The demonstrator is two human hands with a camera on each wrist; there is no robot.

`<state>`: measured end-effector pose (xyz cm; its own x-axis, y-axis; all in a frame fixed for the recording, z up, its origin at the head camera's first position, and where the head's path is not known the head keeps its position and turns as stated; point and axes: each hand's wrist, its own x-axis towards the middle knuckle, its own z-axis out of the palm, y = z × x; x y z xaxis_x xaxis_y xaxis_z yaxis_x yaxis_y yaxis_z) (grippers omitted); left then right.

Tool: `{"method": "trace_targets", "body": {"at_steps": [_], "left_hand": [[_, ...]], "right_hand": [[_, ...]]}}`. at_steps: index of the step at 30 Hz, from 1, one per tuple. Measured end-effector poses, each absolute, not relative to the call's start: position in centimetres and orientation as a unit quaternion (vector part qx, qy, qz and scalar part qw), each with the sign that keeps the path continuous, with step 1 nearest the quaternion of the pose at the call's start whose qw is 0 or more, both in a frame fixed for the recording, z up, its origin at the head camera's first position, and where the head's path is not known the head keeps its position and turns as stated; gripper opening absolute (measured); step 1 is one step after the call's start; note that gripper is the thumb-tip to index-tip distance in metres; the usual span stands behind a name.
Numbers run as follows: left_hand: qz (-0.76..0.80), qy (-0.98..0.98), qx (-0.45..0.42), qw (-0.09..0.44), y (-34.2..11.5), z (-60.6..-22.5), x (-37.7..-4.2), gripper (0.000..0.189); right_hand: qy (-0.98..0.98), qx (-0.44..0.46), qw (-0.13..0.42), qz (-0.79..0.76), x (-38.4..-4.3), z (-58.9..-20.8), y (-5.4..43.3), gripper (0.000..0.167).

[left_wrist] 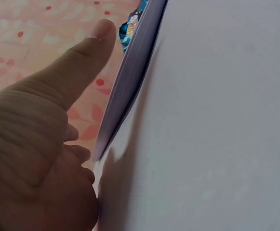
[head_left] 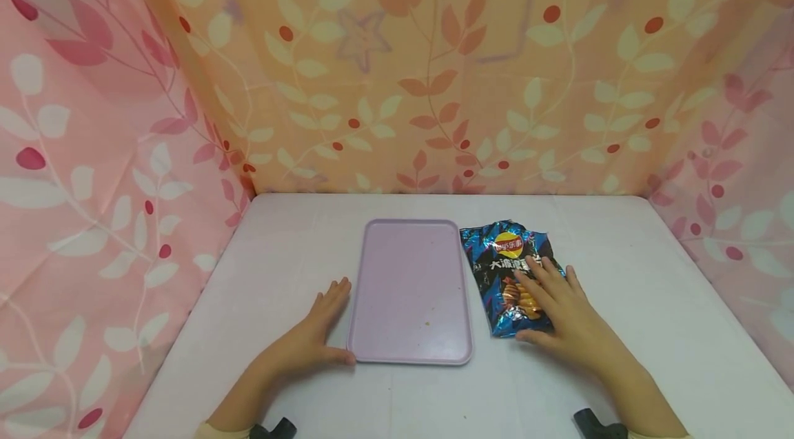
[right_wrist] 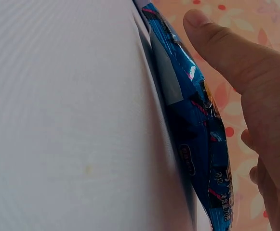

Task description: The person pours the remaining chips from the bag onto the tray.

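A pale purple tray (head_left: 409, 287) lies flat on the white table, with a few small crumbs on it. Just left of the tray is my left hand (head_left: 310, 335), its fingers extended and its thumb near the tray's lower left corner. In the left wrist view the thumb (left_wrist: 94, 48) stands out straight beside the tray's edge (left_wrist: 130, 86). A blue and black bag of potato chips (head_left: 505, 280) lies right of the tray, its top left corner close to the tray's rim. My right hand (head_left: 567, 318) is spread over the bag's right side, fingers straight. The bag's side (right_wrist: 193, 130) shows in the right wrist view.
Patterned curtains (head_left: 434, 67) hang behind the table and along both sides. White table surface (head_left: 279, 239) extends around the tray and bag. Black wrist mounts (head_left: 598, 424) sit on both wrists at the front.
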<state>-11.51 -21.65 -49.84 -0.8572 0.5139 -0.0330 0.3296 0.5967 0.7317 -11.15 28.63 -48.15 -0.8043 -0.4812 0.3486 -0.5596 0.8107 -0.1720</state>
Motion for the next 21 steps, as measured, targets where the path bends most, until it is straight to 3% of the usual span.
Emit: {"method": "trace_targets", "body": {"at_steps": [21], "left_hand": [[0.346,0.904,0.216,0.131,-21.0,-50.2,-11.0,0.134]], "right_hand": [[-0.947,0.271,0.098,0.141,-11.3,-49.5,28.6,0.106]]}}
